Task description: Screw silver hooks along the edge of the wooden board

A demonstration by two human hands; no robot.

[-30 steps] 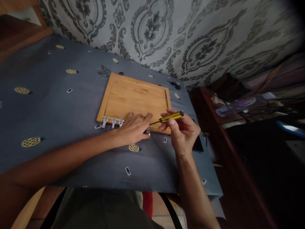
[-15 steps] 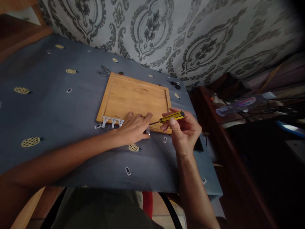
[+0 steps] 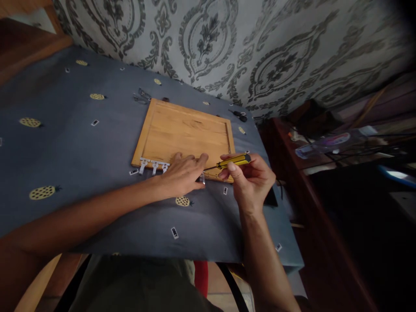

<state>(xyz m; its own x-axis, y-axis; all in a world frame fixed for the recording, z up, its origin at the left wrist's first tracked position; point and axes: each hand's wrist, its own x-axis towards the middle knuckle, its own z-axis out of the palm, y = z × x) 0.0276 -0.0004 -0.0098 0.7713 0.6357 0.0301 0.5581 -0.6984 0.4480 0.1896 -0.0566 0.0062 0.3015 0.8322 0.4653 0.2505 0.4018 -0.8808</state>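
A framed wooden panel point(image 3: 185, 130) lies on the cloth-covered table. Along its near edge runs a metal hook rail point(image 3: 155, 165), whose middle is hidden under my left hand point(image 3: 185, 171). That hand presses over the rail with its fingers bent on the wood and its thumb low by the rail's right end, steadying it. In my right hand point(image 3: 251, 177), a yellow and black screwdriver point(image 3: 234, 161) is held between thumb and fingers, nearly level. Its shaft points left to the rail's right end, beside my left fingers; the tip's exact contact is hard to make out.
Behind the panel's left corner lie small clear and metal pieces point(image 3: 142, 96). A black-handled tool point(image 3: 239, 115) rests beyond its right corner. A dark object point(image 3: 271, 197) is by my right wrist. On the right, a dark wooden shelf point(image 3: 292, 151) holds a plastic bottle point(image 3: 325, 143) and cables.
My right fingers and thumb have shifted slightly on the screwdriver handle, which has turned and dipped a little. My left hand and the panel stay in place.
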